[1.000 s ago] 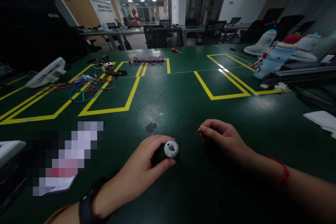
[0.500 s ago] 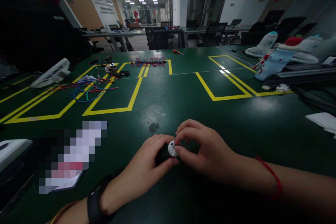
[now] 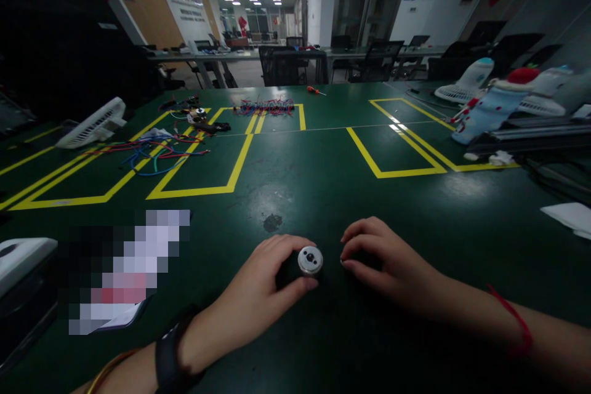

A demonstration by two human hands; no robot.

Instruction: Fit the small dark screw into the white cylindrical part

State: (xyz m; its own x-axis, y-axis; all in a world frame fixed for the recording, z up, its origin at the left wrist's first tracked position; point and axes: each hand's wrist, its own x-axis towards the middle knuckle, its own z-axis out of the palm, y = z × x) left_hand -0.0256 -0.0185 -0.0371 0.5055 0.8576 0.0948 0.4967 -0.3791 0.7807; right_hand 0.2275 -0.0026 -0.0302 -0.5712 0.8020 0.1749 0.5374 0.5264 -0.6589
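A small round object with a silver top stands near the front of the green table. Its top shows a dark centre and small dark holes. My left hand grips it from the left, thumb and fingers around its side. To the right, apart from the object, my right hand hovers with its thumb and index finger pinched. A tiny light speck shows at those fingertips, too small to name.
A blurred-out phone-like item lies left of my hands. Farther back are coloured wires, a white fan, a wire bundle and an orange screwdriver. A light-blue figure stands at the right.
My right hand has moved right, away from the round object, uncovering its silver top. My left hand keeps its grip. The view has shifted slightly.
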